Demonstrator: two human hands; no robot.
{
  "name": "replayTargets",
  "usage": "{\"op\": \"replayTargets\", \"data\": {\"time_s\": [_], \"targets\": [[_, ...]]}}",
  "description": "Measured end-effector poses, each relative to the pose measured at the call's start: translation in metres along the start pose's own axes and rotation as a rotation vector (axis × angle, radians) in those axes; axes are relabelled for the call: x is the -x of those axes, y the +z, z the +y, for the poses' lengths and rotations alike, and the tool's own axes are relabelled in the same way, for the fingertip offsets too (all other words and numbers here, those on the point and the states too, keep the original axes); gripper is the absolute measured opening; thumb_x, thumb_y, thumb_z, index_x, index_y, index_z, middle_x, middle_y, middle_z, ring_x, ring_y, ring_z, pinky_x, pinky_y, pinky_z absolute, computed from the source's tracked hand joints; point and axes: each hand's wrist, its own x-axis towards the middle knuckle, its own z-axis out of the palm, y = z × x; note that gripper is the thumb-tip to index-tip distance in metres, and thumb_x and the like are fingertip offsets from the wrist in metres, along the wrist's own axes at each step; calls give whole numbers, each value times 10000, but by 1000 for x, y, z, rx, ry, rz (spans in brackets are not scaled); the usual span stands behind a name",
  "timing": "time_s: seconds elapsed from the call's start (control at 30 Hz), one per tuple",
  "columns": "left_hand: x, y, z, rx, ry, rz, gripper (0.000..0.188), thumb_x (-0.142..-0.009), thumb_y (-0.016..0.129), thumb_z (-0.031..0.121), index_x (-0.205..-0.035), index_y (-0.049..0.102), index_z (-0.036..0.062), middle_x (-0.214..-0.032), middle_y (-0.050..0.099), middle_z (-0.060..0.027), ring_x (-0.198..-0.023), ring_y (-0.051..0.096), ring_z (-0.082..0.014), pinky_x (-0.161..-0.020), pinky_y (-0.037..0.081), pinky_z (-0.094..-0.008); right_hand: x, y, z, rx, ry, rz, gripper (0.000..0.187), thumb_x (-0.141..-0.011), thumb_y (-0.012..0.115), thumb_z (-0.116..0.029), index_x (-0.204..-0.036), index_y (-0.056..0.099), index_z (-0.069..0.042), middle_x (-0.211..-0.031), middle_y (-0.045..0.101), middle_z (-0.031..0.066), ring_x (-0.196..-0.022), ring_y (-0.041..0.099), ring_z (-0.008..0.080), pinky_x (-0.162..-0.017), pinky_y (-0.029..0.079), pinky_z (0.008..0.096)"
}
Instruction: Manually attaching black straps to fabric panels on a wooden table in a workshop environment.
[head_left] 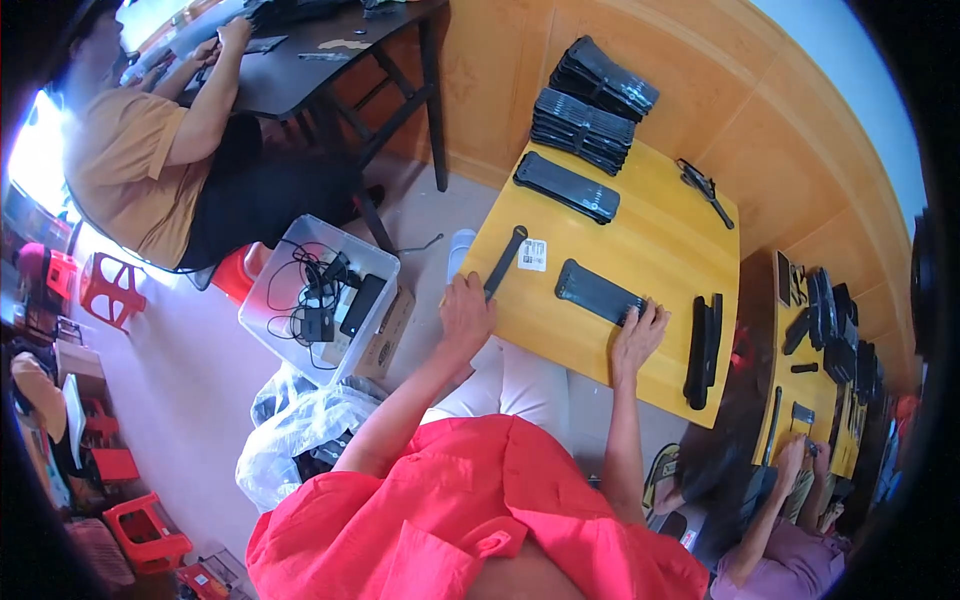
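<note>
My left hand (468, 318) is at the near left edge of the yellow table (545, 330). Its fingers are closed round the lower end of a narrow black strap (507, 260), which slants away from me beside a white printed label (532, 255). In front of my right hand (640, 342) a flat black packet (598, 290) lies on the tabletop. The fingertips of that hand are apart and touch the packet's right end. Farther back rests another flat black packet (567, 187), with tall stacks of similar bundles (583, 130) behind it.
Long black strips (703, 350) lie at the table's right, black-handled scissors (706, 193) at the far right. A clear bin (320, 300) of cables stands left. One person (150, 180) sits at a dark table; another (785, 550) works at right.
</note>
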Motion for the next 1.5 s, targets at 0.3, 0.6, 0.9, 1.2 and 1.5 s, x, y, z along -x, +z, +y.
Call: {"op": "replayTargets", "data": {"time_s": [0.3,0.6,0.9,1.2,1.5], "targets": [[-24,2,-27,292,-114,-72,307,-786,564,142,-1027,469,-24,-840,619,-202,-809,610,-365,-674,492,-436,3,-6,-7,-181,-61,176,285,-879,481,-183,-1072,536,19,-1148,442,221,-1084,425,360,-947,327,431],[4,-29,37,1829,-468,-495,269,-915,370,23,-1168,393,-64,-1098,555,-242,-1046,566,-310,-891,483,-373,46,-63,-131,-748,-499,-317,283,-711,662,-28,-987,600,-5,-995,569,137,-939,549,306,-807,458,363],[21,-29,35,1764,-451,-642,263,-931,394,93,-1144,446,-51,-1104,577,-172,-1031,572,-232,-893,469,-330,46,-58,-129,-636,-706,-237,282,-659,703,-3,-932,634,3,-934,608,122,-841,583,281,-700,496,333],[40,-58,50,1422,-187,-282,136,-821,617,30,-944,605,-26,-849,644,-97,-736,640,-148,-669,542,-238,48,-70,-133,-918,-292,-373,184,-750,664,-5,-933,651,14,-912,623,127,-815,610,236,-693,498,294],[45,-70,64,1382,-140,-228,138,-787,638,-27,-921,615,-45,-850,650,-94,-764,633,-126,-698,525,-215,42,-78,-133,-1213,-106,-480,209,-799,595,36,-1003,644,26,-979,623,137,-896,603,189,-767,487,248]]}}
